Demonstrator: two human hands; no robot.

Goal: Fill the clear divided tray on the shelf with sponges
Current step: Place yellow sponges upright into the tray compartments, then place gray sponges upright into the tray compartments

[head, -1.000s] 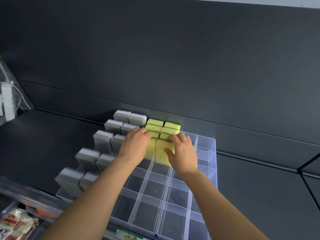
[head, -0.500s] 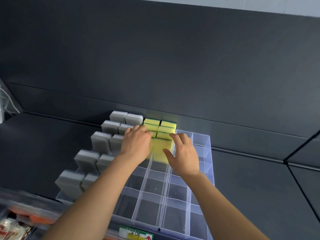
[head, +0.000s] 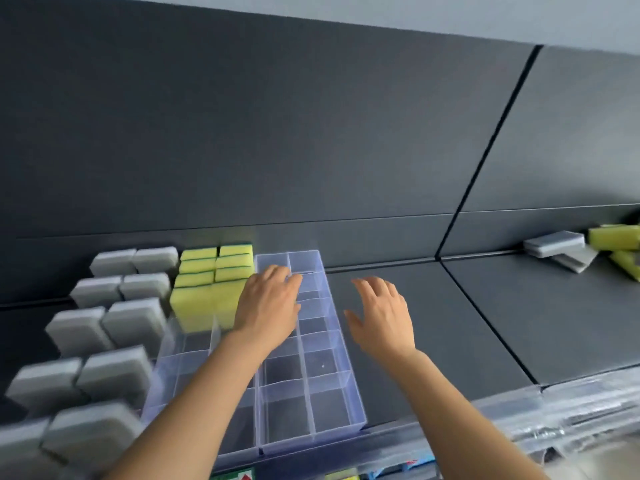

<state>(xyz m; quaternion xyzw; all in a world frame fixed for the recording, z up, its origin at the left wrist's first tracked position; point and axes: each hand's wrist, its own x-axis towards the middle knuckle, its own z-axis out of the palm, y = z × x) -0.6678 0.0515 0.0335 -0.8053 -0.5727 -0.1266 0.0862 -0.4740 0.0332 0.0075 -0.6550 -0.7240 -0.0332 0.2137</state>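
"How far along is it?"

"About half, I'd judge. The tray [head: 327, 410] sits on the shelf [head: 450, 323], its near end at the front lip. The two left columns are packed near to far with grey sponges [head: 128, 327] standing on edge. The yellow sponges [head: 207, 299] fill only the far part of the middle columns."

"And what's left?"

"The near middle compartments and both right columns. I can see nothing in them."

"Is either hand holding anything?"

"No. The left hand [head: 266, 310] is over the far right compartments, fingers loosely bent with nothing in them. Whether it touches the dividers I can't tell. The right hand [head: 381, 320] hovers over the shelf just right of the tray, fingers spread, and it holds nothing either."

"Where would more sponges come from?"

"There's a loose pile [head: 561, 247] of grey and yellow ones at the far right of the shelf, well apart from the tray. My guess is that the next reach goes there, and many such trips remain."
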